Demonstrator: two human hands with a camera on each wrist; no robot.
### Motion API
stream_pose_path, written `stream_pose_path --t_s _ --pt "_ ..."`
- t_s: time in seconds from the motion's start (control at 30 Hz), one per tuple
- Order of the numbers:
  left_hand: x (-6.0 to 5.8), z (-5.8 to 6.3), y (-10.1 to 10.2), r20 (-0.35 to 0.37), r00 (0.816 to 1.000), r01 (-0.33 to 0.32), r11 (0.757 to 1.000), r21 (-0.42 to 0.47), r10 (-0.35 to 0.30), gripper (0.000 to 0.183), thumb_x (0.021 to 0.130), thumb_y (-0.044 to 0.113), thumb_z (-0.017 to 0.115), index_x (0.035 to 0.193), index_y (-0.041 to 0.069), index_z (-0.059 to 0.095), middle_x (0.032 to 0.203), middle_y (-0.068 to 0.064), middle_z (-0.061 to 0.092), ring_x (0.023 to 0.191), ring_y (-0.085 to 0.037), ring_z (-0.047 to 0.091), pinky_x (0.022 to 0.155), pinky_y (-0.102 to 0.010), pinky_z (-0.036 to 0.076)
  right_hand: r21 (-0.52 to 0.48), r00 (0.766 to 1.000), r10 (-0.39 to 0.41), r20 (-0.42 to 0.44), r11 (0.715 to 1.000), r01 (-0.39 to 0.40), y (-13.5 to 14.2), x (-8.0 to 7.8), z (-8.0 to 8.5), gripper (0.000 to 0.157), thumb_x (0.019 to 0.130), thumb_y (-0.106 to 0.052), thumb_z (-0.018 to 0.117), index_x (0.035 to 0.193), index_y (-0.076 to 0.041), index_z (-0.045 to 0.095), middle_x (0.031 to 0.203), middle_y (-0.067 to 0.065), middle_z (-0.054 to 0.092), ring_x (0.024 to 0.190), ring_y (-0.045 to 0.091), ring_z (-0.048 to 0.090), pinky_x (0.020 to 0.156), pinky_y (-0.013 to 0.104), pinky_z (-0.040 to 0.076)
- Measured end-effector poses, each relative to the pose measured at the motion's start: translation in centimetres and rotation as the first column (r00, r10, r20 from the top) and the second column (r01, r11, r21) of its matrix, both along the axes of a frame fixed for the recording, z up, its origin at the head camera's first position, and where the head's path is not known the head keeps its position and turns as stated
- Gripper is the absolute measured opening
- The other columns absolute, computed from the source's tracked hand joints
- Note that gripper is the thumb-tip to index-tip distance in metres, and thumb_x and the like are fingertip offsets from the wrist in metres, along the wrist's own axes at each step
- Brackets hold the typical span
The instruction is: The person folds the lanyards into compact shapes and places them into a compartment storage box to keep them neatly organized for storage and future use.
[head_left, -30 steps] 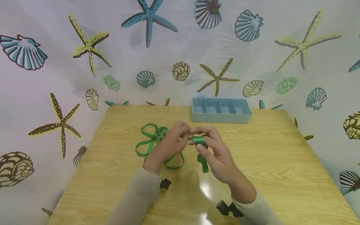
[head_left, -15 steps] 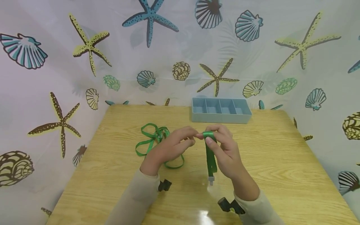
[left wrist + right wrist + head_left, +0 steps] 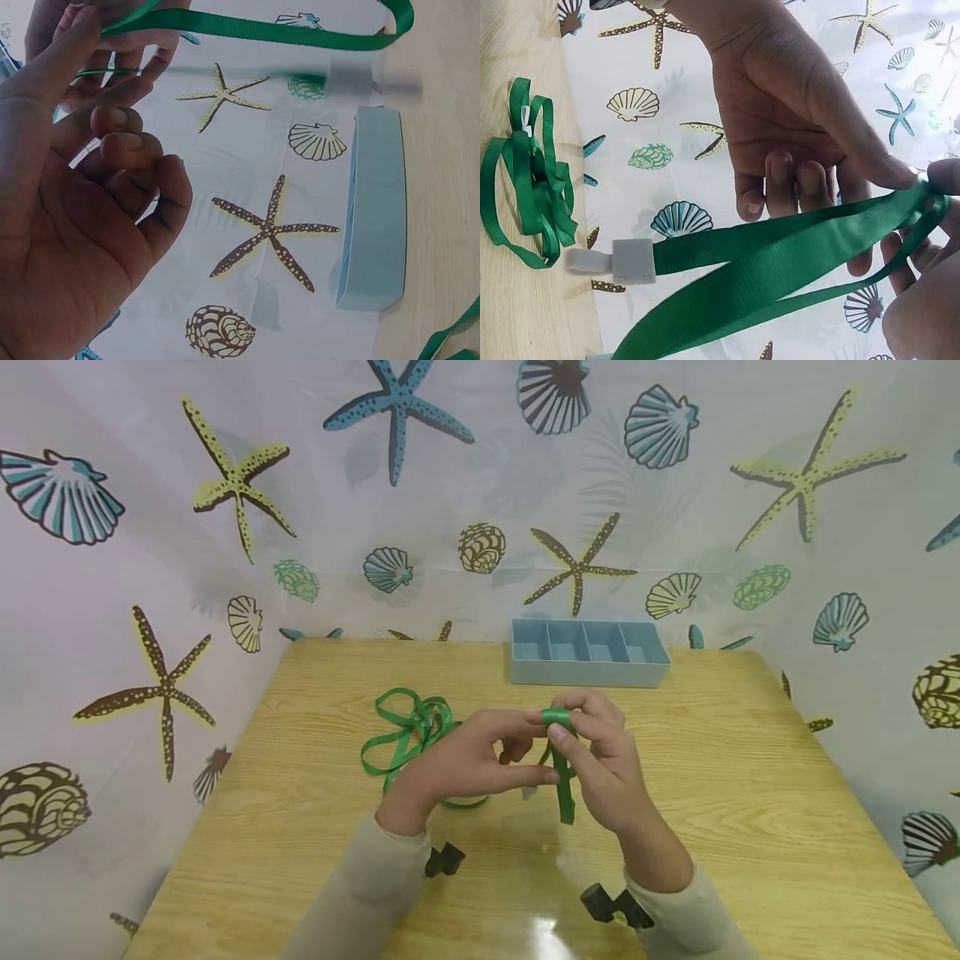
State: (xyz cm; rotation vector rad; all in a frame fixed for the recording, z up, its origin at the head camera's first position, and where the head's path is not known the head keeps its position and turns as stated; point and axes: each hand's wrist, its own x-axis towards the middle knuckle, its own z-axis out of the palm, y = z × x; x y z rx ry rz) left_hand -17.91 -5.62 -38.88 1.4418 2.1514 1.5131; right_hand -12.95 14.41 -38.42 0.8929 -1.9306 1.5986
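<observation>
My right hand [image 3: 607, 768] pinches a folded green lanyard [image 3: 566, 789] between thumb and fingers, above the tabletop. The lanyard's strap hangs down in a loop, and its grey plastic clip [image 3: 633, 261] dangles at one end. My left hand [image 3: 468, 756] meets it from the left. Its forefinger touches the fold beside the right fingertips, while its straight thumb lies against the hanging strap, apart from that forefinger. In the left wrist view the left hand's [image 3: 90, 217] other fingers are bent inward with nothing in them.
A second green lanyard [image 3: 411, 735] lies loosely coiled on the wooden table [image 3: 750, 793], left of the hands. Behind them stands a blue-grey tray [image 3: 588, 674] with several compartments. A white curtain [image 3: 450, 510] printed with shells and starfish encloses the table.
Both hands have shifted right with the lanyard, and its clip end has come loose and swings leftward. The left thumb has spread out downward to the strap. The coiled lanyard lies unmoved.
</observation>
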Motion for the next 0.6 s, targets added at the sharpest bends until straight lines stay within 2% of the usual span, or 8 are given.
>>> stream_pose_path --t_s 0.07,0.2,0.3,0.4,0.6 --pt "0.04 -0.15 0.24 0.024 0.999 0.024 1.0 -0.005 -0.024 0.025 0.098 0.023 0.08 0.12 0.024 0.068 0.069 0.004 0.046 0.061 -0.013 0.044 0.061 -0.026 0.041 0.011 1.0 0.002 0.008 1.0 -0.002 0.01 0.05 -0.15 0.028 0.095 0.018 0.055 0.107 0.008 0.077 0.116 -0.005 0.06 0.118 0.017 0.047 0.111 0.048 0.019" --pt "0.09 -0.22 0.64 0.056 0.998 0.043 0.998 -0.038 -0.041 0.014 0.099 0.022 0.079 0.109 0.02 0.07 0.066 0.003 0.049 0.062 -0.012 0.047 0.063 -0.025 0.045 0.04 1.0 0.011 0.012 0.999 -0.012 -0.05 0.17 -0.25 0.025 0.1 0.011 0.058 0.113 0.005 0.078 0.115 -0.004 0.06 0.119 0.017 0.046 0.112 0.049 0.016" --pt "0.14 -0.15 0.74 0.08 0.996 0.045 0.997 -0.056 -0.041 0.007 0.101 0.021 0.076 0.106 0.018 0.074 0.072 0.0 0.063 0.067 -0.01 0.055 0.067 -0.027 0.052 0.044 1.0 0.02 0.006 0.999 -0.02 -0.09 0.22 -0.24 0.023 0.103 0.005 0.059 0.113 0.004 0.079 0.113 -0.001 0.06 0.117 0.017 0.046 0.111 0.048 0.016" --pt "0.13 -0.11 0.71 0.093 0.994 0.056 0.997 -0.057 -0.05 0.008 0.102 0.02 0.074 0.109 0.017 0.077 0.085 -0.001 0.075 0.072 -0.009 0.062 0.069 -0.029 0.057 0.05 1.0 0.028 0.004 0.998 -0.028 -0.12 0.3 -0.16 0.023 0.103 0.005 0.058 0.112 0.003 0.079 0.112 0.001 0.061 0.115 0.017 0.046 0.11 0.048 0.017" --pt "0.03 -0.36 0.61 0.098 0.993 0.075 0.997 -0.031 -0.072 0.014 0.104 0.016 0.071 0.115 0.012 0.079 0.096 -0.003 0.079 0.073 -0.01 0.068 0.069 -0.031 0.062 0.053 0.999 0.036 0.025 0.998 -0.037 -0.32 0.51 0.07 0.025 0.1 0.009 0.058 0.112 0.003 0.079 0.112 0.0 0.061 0.118 0.017 0.047 0.111 0.049 0.017"
